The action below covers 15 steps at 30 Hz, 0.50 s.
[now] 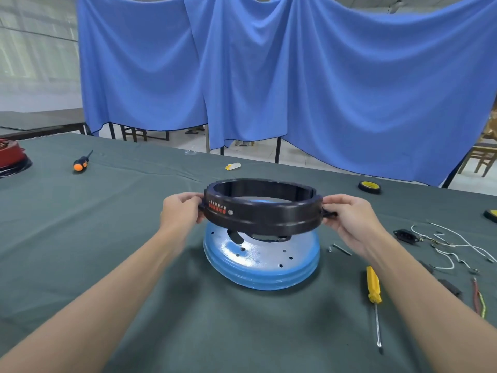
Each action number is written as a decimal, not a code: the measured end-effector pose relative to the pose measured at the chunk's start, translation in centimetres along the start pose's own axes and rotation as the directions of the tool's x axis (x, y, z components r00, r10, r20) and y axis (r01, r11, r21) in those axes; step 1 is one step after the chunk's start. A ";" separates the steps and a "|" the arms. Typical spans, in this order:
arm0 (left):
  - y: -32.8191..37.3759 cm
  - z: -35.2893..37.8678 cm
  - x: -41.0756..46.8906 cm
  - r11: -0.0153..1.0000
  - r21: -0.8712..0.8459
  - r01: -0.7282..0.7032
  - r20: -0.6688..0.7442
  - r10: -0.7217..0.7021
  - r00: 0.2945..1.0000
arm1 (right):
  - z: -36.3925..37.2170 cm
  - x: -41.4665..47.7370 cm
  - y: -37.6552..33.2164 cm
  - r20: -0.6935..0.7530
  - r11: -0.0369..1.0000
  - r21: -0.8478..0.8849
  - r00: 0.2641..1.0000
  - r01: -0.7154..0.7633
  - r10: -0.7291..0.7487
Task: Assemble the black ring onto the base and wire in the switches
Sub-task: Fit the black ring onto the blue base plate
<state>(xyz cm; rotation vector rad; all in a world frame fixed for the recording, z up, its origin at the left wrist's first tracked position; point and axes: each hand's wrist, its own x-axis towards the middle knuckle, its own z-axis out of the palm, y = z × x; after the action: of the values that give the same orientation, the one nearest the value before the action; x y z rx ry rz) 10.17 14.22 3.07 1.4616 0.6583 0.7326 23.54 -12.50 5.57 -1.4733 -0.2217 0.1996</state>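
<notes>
The black ring (265, 215), wide and ribbed with red lettering on its left front, hangs a little above the round blue base (265, 265), tilted slightly down toward me. My left hand (181, 211) grips its left side handle and my right hand (347, 219) grips its right one. The base lies on the grey-green table cloth with several small holes in its top; its far part is hidden behind the ring. To the right lie a black switch socket (406, 235) and loose white wires (451, 246).
A yellow-handled screwdriver (374, 297) lies right of the base, with small screws (340, 249) above it and red-yellow wires (478, 300) further right. An orange screwdriver (82, 162) lies far left beside a red object (10, 157). A tape roll (369, 186) sits back right. Blue curtain behind.
</notes>
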 end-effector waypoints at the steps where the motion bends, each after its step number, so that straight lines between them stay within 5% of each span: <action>1: -0.3 -0.1 0.1 1.000 0.022 0.003 0.011 -0.004 1.000 | 0.0 -0.2 0.3 0.002 1.000 -0.031 1.000 0.004 -0.004; 8: -2.0 0.4 0.9 0.996 0.093 0.002 0.106 -0.012 0.994 | -0.2 -1.9 2.1 -0.026 0.990 -0.140 0.999 -0.032 0.029; 15: -2.3 1.7 0.2 0.982 -0.021 0.186 0.235 -0.176 0.956 | -0.7 -2.4 2.7 0.061 0.940 -0.341 0.997 -0.026 0.050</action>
<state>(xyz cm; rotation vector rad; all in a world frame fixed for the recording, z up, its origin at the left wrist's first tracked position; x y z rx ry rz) 11.72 13.39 0.83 1.4003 0.5827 0.4226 21.44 -13.60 2.73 -1.8177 -0.2940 0.2527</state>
